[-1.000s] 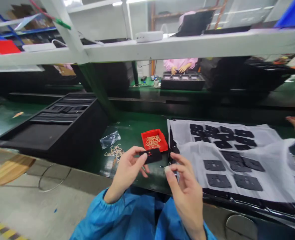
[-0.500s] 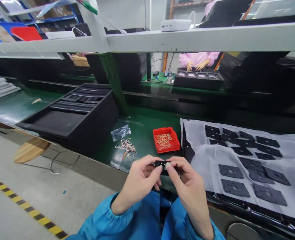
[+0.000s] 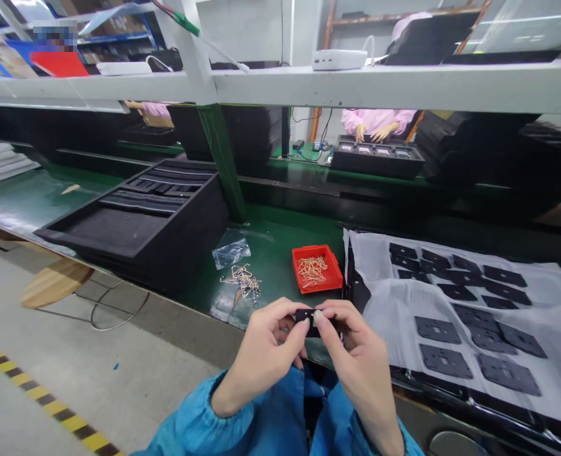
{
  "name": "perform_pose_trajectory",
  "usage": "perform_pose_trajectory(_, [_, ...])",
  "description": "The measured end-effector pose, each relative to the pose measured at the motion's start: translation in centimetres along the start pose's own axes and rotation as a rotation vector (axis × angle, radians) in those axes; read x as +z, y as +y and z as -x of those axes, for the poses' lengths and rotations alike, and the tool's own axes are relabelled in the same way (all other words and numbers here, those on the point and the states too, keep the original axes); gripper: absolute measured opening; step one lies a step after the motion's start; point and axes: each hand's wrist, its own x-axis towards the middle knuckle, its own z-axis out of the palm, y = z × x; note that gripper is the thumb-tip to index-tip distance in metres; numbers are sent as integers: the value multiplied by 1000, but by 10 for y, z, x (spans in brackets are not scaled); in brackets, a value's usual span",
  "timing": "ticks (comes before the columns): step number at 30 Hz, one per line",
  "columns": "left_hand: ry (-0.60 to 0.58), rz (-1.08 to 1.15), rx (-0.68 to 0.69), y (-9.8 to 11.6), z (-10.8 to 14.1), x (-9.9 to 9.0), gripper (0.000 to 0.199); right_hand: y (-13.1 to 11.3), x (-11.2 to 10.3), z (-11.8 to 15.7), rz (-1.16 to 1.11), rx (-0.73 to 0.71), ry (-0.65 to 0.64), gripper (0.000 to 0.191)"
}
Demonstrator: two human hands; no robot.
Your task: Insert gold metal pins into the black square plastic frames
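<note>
Both hands pinch a small black piece (image 3: 311, 318) above the green bench (image 3: 271, 266).

Left hand (image 3: 264, 348) and right hand (image 3: 359, 358) are clamped on its opposite ends, its long axis running side to side (fingers hide most of it). A red tray (image 3: 319, 289) of brass-coloured pins (image 3: 311, 270) sits just beyond; the sheet (image 3: 380, 316) of black pads (image 3: 444, 361) lies nearer the right hand.

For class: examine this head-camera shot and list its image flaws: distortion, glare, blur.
Head view: wide-angle distortion bows the white shelf; pale glare lies on the green bench mat; a pixelated patch blurs the top left; the left hand and right hand pinching the small black piece look fairly sharp.
</note>
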Motion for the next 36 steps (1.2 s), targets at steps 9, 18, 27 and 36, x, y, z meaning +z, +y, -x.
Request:
perform_pose_trajectory(9, [83, 5, 26, -4, -3, -2, 27, -6, 11, 4, 161, -136, 42, 8])
perform_pose_trajectory(18, [292, -175, 196, -17, -3, -1, 24, -5, 24, 20, 128, -71, 62, 23])
perform_pose_trajectory(27, [253, 16, 129, -8, -4, -9, 28, -5, 24, 15, -167, 179, 89, 43])
perform_pose_trajectory(36, [191, 83, 92, -1, 3, -9, 31, -5, 26, 3, -118, 78, 64, 16])
